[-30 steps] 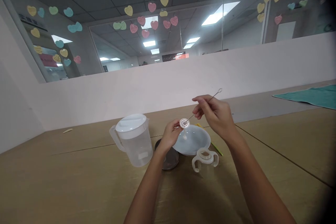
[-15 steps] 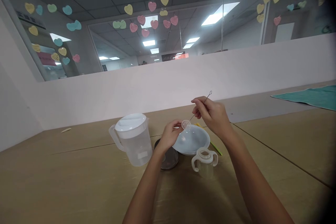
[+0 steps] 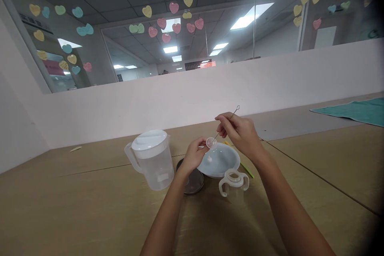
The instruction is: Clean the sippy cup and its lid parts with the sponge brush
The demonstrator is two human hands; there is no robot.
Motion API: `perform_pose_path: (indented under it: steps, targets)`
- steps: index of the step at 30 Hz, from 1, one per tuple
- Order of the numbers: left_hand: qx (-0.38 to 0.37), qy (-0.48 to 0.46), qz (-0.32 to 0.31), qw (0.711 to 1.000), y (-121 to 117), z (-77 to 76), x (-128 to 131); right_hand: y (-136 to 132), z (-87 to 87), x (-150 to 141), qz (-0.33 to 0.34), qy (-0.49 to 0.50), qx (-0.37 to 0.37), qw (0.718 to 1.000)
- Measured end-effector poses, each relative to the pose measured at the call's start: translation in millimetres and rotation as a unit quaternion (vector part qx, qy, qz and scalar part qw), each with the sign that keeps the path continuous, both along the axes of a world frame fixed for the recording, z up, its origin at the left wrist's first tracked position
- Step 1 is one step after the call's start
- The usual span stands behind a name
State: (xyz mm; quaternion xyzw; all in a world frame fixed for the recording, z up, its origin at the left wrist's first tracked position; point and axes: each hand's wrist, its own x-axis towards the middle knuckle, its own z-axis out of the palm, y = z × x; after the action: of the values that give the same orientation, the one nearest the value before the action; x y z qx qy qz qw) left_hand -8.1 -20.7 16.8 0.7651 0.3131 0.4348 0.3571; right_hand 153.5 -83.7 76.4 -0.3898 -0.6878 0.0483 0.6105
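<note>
Pinched in my left hand (image 3: 195,153) is a small clear round cap-like part (image 3: 211,143), tilted toward me over the far left rim of a pale blue bowl (image 3: 226,164). My right hand (image 3: 240,130) grips a thin wire cleaning brush (image 3: 238,108) with a looped end pointing up. Its lower end reaches into the round part; the bristles are too small to make out. A small whitish piece (image 3: 209,159) shows inside the bowl. In front of the bowl stands a clear baby bottle (image 3: 234,186) with two white handles and an open top.
A lidded clear pitcher (image 3: 156,164) stands left of my left forearm. Beside that forearm lies a dark round tray (image 3: 195,184), partly covered. A yellow-green stick (image 3: 247,170) lies right of the bowl. A teal cloth (image 3: 357,111) is at the far right, below the window wall.
My right hand and the brush have moved slightly left and down. The round part in my left hand has shifted a little left. The bowl, bottle and pitcher have stayed put.
</note>
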Motion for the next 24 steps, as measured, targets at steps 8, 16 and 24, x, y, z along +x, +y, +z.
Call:
perform_pose_path:
  steps: [8, 16, 24]
  targets:
    - [-0.003, 0.0, -0.003, 1.0, 1.8, -2.4, -0.6, 2.8, -0.9, 2.2, -0.02, -0.003, 0.004, 1.0]
    - [-0.011, -0.015, -0.01, 1.0, 1.8, -0.3, -0.5, 2.5, -1.3, 0.2, 0.012, -0.016, -0.015, 1.0]
    - [0.008, -0.003, -0.01, 1.0, 0.7, -2.9, 7.0, 20.0, -13.9, -7.4, 0.026, -0.062, -0.03, 0.997]
